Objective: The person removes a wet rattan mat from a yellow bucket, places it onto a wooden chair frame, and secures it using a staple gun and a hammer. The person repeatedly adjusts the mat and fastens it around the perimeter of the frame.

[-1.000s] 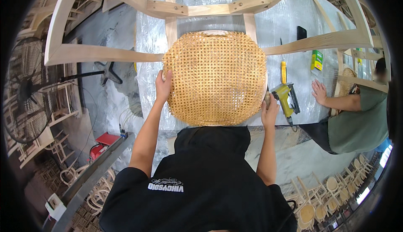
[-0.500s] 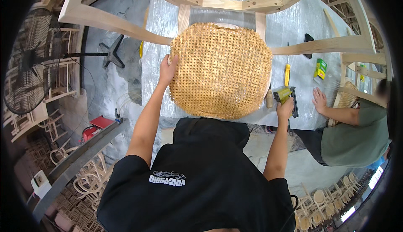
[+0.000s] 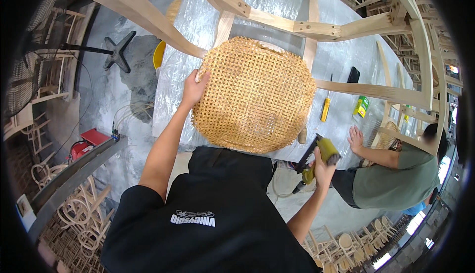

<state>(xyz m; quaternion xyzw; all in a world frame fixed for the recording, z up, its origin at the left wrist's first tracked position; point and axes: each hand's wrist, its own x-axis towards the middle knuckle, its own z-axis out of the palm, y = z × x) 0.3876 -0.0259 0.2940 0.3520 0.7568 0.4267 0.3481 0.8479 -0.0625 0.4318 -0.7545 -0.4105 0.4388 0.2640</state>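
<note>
A woven cane chair seat (image 3: 255, 97) lies in front of me, joined to a pale wooden chair frame (image 3: 277, 21) that rests on the table. My left hand (image 3: 194, 91) is closed on the left edge of the seat, fingers curled at its rim. My right hand (image 3: 324, 173) grips an olive-green and black air stapler (image 3: 328, 151), held up off the table to the right of the seat, apart from it. A hose fitting hangs below the tool. Some cane strands look ragged along the seat's far edge.
On the plastic-covered table (image 3: 170, 90) lie a yellow-handled screwdriver (image 3: 325, 110), a green and yellow box (image 3: 361, 106), a dark flat object (image 3: 354, 74) and a wooden handle (image 3: 302, 135). A co-worker (image 3: 396, 179) stands at the right, one hand on the table. A fan base (image 3: 118, 51) stands left.
My right hand has lifted the air stapler off the table and turned it, bringing it nearer to me. My left hand stays on the seat edge. The whole view has turned slightly.
</note>
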